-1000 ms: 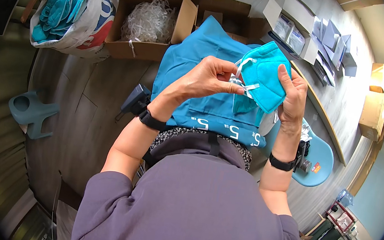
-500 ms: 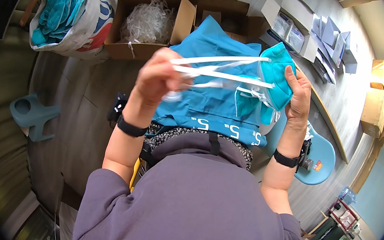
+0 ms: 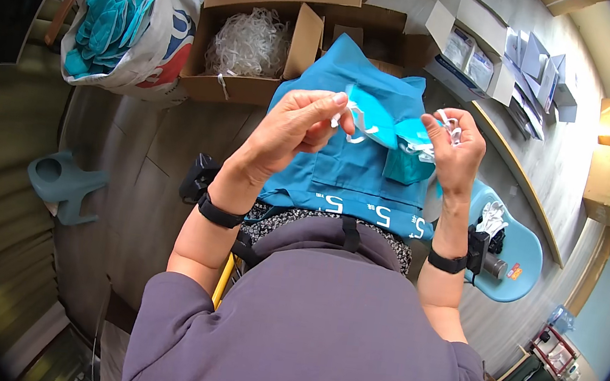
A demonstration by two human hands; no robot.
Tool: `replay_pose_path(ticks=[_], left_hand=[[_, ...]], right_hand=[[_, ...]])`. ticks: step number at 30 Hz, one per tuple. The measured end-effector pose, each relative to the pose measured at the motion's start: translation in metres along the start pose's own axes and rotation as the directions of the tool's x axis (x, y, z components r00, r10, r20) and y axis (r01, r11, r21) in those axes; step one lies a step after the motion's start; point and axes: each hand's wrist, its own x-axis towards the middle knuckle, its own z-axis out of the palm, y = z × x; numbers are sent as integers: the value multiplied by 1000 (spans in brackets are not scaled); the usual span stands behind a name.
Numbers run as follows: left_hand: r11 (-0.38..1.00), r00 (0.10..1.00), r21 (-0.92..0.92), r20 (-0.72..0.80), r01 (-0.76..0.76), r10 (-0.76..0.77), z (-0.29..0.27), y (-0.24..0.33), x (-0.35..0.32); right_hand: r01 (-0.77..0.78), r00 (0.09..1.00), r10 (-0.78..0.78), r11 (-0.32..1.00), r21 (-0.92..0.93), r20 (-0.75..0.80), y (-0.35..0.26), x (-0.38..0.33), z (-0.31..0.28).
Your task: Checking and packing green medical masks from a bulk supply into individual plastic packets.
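A teal face mask [image 3: 376, 121] with white straps hangs from the closed thumb and fingers of my left hand [image 3: 299, 127], tilted over my lap. My right hand [image 3: 459, 150], also closed, pinches white elastic straps [image 3: 448, 123]; whether they belong to that same mask, I cannot tell. Just beneath and between the hands lie further teal masks [image 3: 408, 167] with bunched white straps. They rest on a blue apron [image 3: 323, 164] spread across my lap.
A white bag [image 3: 155, 58] of teal masks stands at the far left. Beside it, a cardboard box [image 3: 245, 88] holds a heap of white straps [image 3: 251, 41]. A blue stool [image 3: 517, 251] with white straps on it is at my right. An open carton [image 3: 484, 30] sits far right.
The straps, stretched between my hands before, are now slack. The mask has passed from my right hand to my left, and the right now pinches straps. The view has shifted slightly.
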Motion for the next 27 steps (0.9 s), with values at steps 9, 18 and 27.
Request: replay_pose_path(ticks=[9,18,27], left_hand=[[935,994,348,61,63,-90,14,2,-4],[917,992,388,43,95,-121,22,-19,-9],[958,989,256,30,132,-144,49,-68,2]], right_hand=[[407,814,-439,898,165,380,-35,-10,57],[-134,965,-17,828,545,263,-16,-22,55],[-569,628,623,-42,822,466,11,-7,47]])
